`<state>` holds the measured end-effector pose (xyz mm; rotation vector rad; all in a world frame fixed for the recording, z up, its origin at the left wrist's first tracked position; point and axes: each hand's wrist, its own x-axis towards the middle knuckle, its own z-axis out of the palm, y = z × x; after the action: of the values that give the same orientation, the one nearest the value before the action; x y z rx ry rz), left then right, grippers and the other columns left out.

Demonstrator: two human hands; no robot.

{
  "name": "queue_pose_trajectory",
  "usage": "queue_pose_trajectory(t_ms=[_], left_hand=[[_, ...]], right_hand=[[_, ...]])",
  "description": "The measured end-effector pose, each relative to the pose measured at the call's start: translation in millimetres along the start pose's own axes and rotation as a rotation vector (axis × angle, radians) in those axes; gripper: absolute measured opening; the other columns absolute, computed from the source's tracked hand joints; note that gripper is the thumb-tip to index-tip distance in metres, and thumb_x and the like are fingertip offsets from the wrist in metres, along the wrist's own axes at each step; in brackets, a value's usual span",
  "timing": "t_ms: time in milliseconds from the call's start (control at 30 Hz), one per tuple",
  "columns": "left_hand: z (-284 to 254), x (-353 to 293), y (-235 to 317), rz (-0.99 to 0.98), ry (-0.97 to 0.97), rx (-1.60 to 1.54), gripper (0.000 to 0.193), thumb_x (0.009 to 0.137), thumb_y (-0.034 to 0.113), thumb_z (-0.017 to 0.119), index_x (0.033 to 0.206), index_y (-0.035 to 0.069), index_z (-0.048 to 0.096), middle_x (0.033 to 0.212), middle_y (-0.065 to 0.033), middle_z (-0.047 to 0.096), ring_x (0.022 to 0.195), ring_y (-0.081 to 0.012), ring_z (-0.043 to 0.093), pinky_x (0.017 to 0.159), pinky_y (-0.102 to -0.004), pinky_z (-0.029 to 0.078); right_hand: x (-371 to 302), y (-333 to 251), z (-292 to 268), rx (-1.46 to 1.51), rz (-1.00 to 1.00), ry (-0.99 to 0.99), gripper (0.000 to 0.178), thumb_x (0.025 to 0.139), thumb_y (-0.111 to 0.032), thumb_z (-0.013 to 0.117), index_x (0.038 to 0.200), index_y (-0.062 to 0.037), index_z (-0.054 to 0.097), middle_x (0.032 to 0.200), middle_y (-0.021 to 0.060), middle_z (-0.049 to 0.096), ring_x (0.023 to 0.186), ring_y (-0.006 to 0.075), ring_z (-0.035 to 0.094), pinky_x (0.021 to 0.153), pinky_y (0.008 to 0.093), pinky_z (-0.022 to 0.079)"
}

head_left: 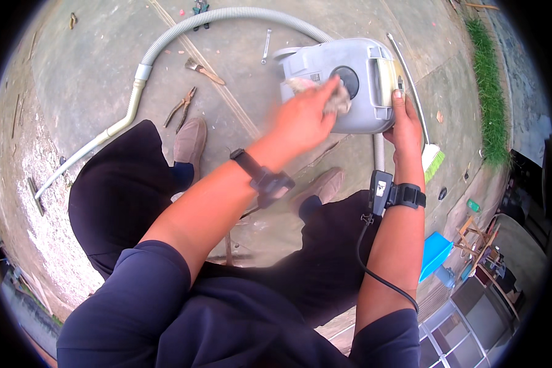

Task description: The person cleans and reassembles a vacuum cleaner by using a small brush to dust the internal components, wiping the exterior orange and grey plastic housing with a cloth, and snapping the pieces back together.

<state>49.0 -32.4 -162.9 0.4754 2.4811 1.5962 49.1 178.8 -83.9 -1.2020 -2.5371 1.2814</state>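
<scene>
Left hand (306, 116): gripping rag (339, 104), partly hiding dark disc (351, 78)
Right hand (405, 126): fingers clasping vacuum cleaner (325, 60)
Floor (104, 55): pliers (186, 103), paintbrush (210, 75), wrench (267, 46); broom (431, 158) beside

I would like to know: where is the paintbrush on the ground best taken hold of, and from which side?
Probably by its wooden handle, from above and from the right. The paintbrush lies on the ground with its bristles toward the upper left, so the slim handle points toward the lower right.
</scene>
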Motion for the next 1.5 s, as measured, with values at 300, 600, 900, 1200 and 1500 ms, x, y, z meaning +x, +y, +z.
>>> queue_pose_trajectory(t_ms=[300,600,900,1200,1500], left_hand=[[27,-61,-16,-0.287,-0.325,0.044,0.08,0.086,0.022,0.063,0.158,0.011,0.029,0.113,-0.0227,0.07,0.098,-0.0446,0.067,0.087,-0.0524,0.053],[16,-18,0,-0.163,-0.32,0.069,0.081,0.085,0.021,0.061,0.158,0.012,0.029,0.113,-0.0223,0.071,0.096,-0.0453,0.067,0.085,-0.0522,0.053],[12,-8,17,-0.499,-0.276,-0.425,0.077,0.087,0.018,0.062,0.158,0.005,0.033,0.117,-0.0256,0.068,0.099,-0.0305,0.071,0.085,-0.0414,0.056],[14,1,26,-0.654,-0.269,-1.094,0.076,0.093,0.009,0.063,0.16,0.002,0.028,0.137,-0.0168,0.057,0.105,-0.0192,0.064,0.083,-0.0337,0.059],[15,4,38,-0.648,-0.29,-1.107,0.075,0.094,0.008,0.063,0.16,0.003,0.028,0.128,-0.0139,0.061,0.097,-0.0159,0.063,0.08,-0.0316,0.057]], right_hand=[[-1,-9,-15,-0.046,0.115,-0.139,0.089,0.092,-0.07,0.06,0.154,-0.0083,0.045,0.138,0.0164,0.06,0.109,0.028,0.067,0.086,0.0386,0.057],[2,-13,-11,-0.042,0.099,-0.15,0.089,0.093,-0.069,0.059,0.154,-0.0059,0.045,0.14,0.0169,0.059,0.11,0.0278,0.067,0.088,0.0405,0.056],[2,-9,-12,-0.033,0.103,-0.129,0.087,0.093,-0.067,0.059,0.153,-0.0059,0.046,0.138,0.0159,0.061,0.11,0.027,0.067,0.088,0.0398,0.056],[1,-10,-12,-0.036,0.102,-0.127,0.084,0.094,-0.067,0.058,0.151,-0.0065,0.048,0.137,0.0152,0.061,0.112,0.0275,0.066,0.087,0.0395,0.057],[0,-7,-13,-0.022,0.103,-0.117,0.087,0.094,-0.068,0.058,0.153,-0.005,0.046,0.14,0.0164,0.06,0.113,0.028,0.066,0.086,0.0396,0.057]])
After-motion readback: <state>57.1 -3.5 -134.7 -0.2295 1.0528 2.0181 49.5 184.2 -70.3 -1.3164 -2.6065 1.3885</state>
